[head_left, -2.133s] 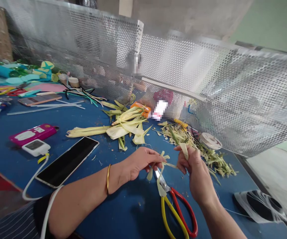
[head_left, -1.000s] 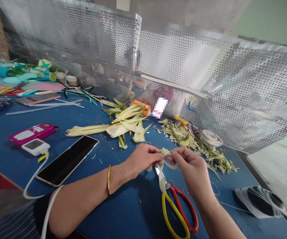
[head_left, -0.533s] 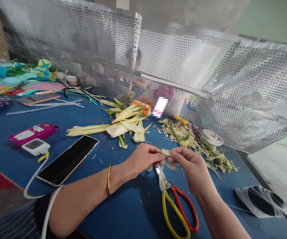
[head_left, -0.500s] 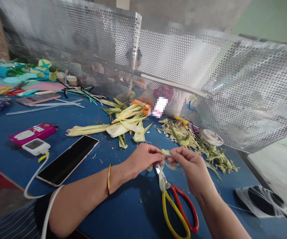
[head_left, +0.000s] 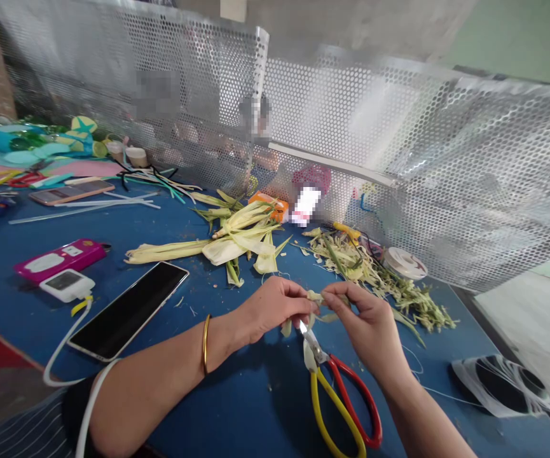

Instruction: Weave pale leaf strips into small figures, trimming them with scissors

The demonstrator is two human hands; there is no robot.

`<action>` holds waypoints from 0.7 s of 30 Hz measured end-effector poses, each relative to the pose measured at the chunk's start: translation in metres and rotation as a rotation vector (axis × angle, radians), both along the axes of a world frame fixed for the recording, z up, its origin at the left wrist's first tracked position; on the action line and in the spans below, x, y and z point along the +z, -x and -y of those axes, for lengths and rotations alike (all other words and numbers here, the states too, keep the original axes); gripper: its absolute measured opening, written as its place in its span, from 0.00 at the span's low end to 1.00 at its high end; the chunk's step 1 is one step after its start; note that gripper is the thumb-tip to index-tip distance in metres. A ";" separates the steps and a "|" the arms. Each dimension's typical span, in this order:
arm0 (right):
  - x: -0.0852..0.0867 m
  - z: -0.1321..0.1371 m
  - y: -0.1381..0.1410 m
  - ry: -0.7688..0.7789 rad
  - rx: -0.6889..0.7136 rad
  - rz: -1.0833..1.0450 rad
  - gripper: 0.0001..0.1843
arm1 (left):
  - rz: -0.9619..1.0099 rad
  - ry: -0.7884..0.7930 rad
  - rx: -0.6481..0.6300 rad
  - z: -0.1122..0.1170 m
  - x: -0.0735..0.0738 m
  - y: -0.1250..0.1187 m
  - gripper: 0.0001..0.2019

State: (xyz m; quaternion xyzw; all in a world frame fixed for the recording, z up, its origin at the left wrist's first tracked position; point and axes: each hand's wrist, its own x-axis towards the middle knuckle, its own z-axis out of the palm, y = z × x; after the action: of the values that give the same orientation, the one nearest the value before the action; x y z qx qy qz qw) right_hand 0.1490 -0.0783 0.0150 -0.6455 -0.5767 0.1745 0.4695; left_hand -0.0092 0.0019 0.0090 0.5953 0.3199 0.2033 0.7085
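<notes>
Between both hands is a pale strip of corn husk, pinched at its two sides. My left hand, with a gold bangle on the wrist, grips it between thumb and fingers. My right hand pinches the other side of it, very close to the left fingertips. Loose ends of the husk hang below the fingers. Scissors with one yellow and one red handle lie on the table just below the hands, blades pointing up toward them. A pile of larger corn husks rests beyond the left hand.
Husk scraps are heaped at the right, beside a white spool. A black thread cone sits at the right edge, its thread trailing. A black phone and a magenta device lie left. Perforated metal panels border the back.
The right fingers have shifted slightly along the husk and its loose ends hang differently. Both hands stay close together over the scissors. The whole view has shifted a little.
</notes>
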 end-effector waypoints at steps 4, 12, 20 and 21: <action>-0.004 -0.002 0.004 -0.059 0.005 0.001 0.10 | 0.011 -0.009 -0.014 0.001 -0.001 0.000 0.10; -0.003 -0.001 0.008 -0.014 0.110 0.089 0.12 | 0.005 -0.031 -0.051 0.002 -0.003 0.000 0.10; 0.003 0.003 0.005 0.155 0.218 0.164 0.09 | -0.143 -0.092 -0.147 0.006 -0.003 -0.001 0.06; 0.003 0.003 0.005 0.185 0.229 0.139 0.09 | -0.150 -0.097 -0.162 0.006 -0.004 -0.001 0.06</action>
State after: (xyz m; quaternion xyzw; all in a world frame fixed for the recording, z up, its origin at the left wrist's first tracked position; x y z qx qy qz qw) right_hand 0.1442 -0.0813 0.0182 -0.6265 -0.6591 0.2341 0.3439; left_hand -0.0085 -0.0039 0.0046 0.6664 0.3124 0.1157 0.6670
